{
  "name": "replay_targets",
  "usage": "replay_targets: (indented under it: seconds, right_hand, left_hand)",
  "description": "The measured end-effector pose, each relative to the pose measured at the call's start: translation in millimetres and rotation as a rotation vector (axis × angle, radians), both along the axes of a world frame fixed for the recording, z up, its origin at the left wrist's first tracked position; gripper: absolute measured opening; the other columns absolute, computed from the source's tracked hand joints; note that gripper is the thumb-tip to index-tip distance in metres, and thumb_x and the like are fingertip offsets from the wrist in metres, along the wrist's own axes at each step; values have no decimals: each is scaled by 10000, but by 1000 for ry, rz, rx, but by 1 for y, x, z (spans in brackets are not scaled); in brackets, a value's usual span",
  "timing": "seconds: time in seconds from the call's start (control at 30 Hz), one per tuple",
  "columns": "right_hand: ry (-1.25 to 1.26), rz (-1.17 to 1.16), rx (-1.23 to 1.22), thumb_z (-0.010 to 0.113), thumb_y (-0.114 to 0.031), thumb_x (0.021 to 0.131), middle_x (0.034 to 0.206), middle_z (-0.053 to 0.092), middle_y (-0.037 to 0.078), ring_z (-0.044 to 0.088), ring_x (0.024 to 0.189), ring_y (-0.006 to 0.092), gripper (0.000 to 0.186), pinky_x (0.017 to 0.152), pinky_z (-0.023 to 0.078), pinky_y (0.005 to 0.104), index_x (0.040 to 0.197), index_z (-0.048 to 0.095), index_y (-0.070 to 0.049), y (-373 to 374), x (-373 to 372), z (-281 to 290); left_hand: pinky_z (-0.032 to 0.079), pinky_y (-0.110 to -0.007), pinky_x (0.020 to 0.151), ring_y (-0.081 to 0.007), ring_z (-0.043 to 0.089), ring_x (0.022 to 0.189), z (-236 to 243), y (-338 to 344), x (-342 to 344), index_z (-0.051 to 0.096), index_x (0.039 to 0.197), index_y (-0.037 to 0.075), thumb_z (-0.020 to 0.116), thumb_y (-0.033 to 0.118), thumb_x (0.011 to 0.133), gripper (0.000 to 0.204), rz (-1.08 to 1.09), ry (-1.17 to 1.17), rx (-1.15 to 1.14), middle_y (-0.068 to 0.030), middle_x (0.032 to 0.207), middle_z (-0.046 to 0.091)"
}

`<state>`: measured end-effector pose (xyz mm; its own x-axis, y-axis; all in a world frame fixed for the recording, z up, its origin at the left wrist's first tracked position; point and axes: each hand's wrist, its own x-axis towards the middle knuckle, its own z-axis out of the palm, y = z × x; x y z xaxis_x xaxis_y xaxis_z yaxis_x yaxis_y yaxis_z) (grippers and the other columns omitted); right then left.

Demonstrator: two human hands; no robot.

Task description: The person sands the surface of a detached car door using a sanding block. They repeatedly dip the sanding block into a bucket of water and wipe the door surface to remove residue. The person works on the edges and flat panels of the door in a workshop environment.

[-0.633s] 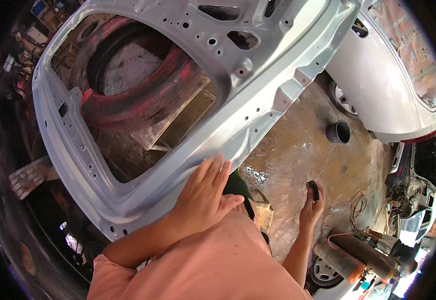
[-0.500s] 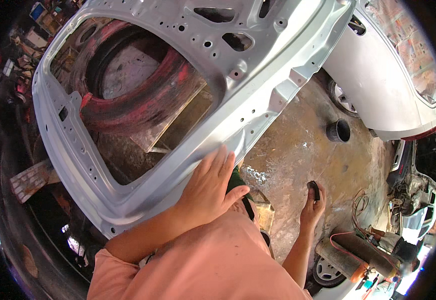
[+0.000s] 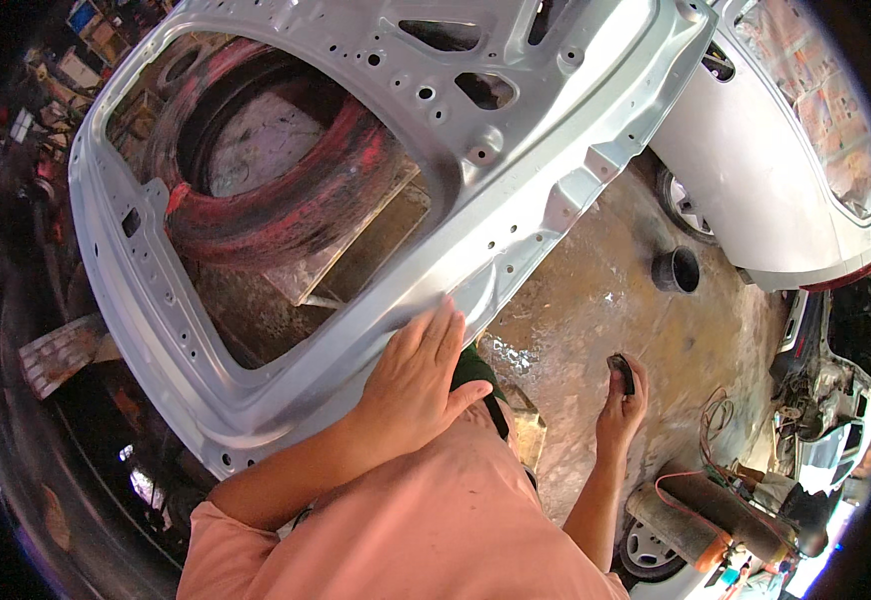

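A large silver-grey car body panel (image 3: 521,185) with a big window opening and many holes lies tilted in front of me. My left hand (image 3: 411,375) rests flat on its near edge, fingers stretched out and nearly together, with nothing gripped. Off to the right of the panel, my right hand (image 3: 620,418) is raised above the floor. Between its thumb and fingers it holds a small dark curved pad (image 3: 621,374); what kind of pad is not clear.
Beneath the panel's opening lies a worn tyre (image 3: 286,232) with red marks. To the right are a black bucket (image 3: 675,270), a white car body (image 3: 756,180), gas cylinders (image 3: 691,535) and a coiled hose (image 3: 716,420). A person's dark head (image 3: 811,505) seems to show beyond the cylinders.
My left hand has slid slightly back along the panel edge, staying flat on it. The right hand, still holding the dark pad, has shifted a little to the left. The view has moved slightly.
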<state>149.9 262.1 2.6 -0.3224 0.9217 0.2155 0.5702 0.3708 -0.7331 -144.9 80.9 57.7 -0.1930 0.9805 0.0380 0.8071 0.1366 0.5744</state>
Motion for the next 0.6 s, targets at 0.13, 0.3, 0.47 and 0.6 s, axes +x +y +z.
replay_targets:
  seconds: [0.13,0.3,0.47,0.6]
  right_hand:
    - [-22,36,16,612,-135,1080,1176,701,123,661,1108,227,240,990,502,335,1224,703,34,2,-14,9]
    - [-13,65,22,613,12,1038,1222,709,133,681,1096,253,172,963,532,351,1177,711,37,2,-28,14]
    - [29,116,-9,610,23,1032,1216,704,134,677,1101,256,179,960,532,355,1182,706,38,2,-42,20]
    - [14,163,46,615,29,1021,1215,703,137,677,1105,272,182,969,527,360,1179,706,38,4,-56,25]
  left_hand:
    - [323,-544,1221,-467,381,1477,4,-13,-1,371,1539,-154,631,483,1029,856,14,0,-25,-355,1642,340]
    - [326,-536,1221,-457,385,1478,5,-31,-2,380,1534,-157,636,498,1022,870,19,12,-40,-350,1641,345]
    - [326,-538,1221,-463,384,1478,12,-51,-4,383,1523,-170,648,512,1007,895,34,-17,-107,-360,1638,342]
    - [315,-537,1235,-466,382,1479,18,-72,-5,389,1512,-183,656,517,998,908,42,-24,-140,-368,1631,345]
